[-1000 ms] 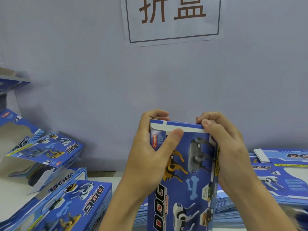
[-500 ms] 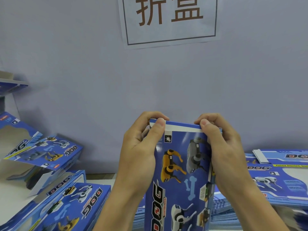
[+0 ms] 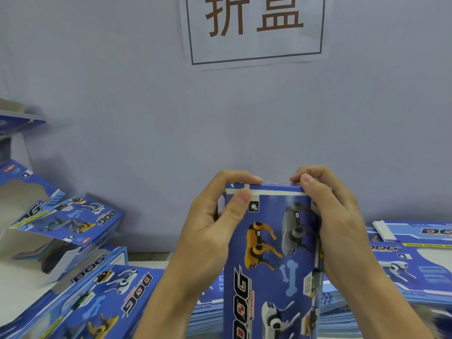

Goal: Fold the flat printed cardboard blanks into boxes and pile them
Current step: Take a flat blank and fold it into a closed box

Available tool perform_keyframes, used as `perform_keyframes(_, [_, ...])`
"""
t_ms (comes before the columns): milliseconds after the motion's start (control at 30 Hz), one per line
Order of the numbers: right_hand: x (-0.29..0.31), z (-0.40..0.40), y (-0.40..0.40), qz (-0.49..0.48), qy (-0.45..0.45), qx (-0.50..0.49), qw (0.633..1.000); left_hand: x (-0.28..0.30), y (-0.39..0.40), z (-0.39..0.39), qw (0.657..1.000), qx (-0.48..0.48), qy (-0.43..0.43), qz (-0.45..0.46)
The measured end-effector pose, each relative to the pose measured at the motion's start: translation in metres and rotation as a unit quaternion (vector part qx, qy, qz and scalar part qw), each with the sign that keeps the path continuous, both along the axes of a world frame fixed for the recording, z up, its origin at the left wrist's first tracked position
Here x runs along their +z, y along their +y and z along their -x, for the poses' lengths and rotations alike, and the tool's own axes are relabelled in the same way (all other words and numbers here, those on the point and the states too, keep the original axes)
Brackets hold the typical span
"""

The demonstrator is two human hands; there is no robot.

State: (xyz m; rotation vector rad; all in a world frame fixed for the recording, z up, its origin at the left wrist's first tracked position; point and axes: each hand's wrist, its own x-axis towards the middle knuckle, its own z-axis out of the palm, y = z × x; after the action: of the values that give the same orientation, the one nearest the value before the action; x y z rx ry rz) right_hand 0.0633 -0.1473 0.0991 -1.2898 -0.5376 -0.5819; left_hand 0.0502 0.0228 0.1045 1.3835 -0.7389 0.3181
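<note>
Between both hands [image 3: 210, 231] [image 3: 335, 223], blue "DOG" box [image 3: 271, 260], wall sign [image 3: 254, 28] "折盒"

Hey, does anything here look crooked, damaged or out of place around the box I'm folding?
One thing: on the left, a folded box sits tilted on the pile, with a loose white flap hanging open beneath it. The box in your left hand and right hand looks square and undamaged.
</note>
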Motion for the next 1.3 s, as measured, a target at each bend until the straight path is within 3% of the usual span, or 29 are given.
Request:
perform_keyframes(233, [0.000, 0.002, 0.000, -0.005, -0.003, 0.014, 1.000, -0.002, -0.006, -0.001, 0.999, 0.023, -0.007, 0.040])
perform_keyframes(433, [-0.002, 0.004, -0.004, 0.014, -0.022, 0.056, 0.998, -0.007, -0.016, -0.003, 0.992, 0.107, -0.038, 0.046])
perform_keyframes(700, [-0.003, 0.002, -0.003, 0.014, -0.022, -0.007, 1.000, -0.007, -0.016, -0.006, 0.987, 0.137, -0.079, 0.042])
perform_keyframes(1300, [-0.008, -0.005, -0.004, -0.058, -0.012, 0.021, 0.998, -0.010, -0.014, -0.012, 0.979, 0.161, -0.037, 0.118])
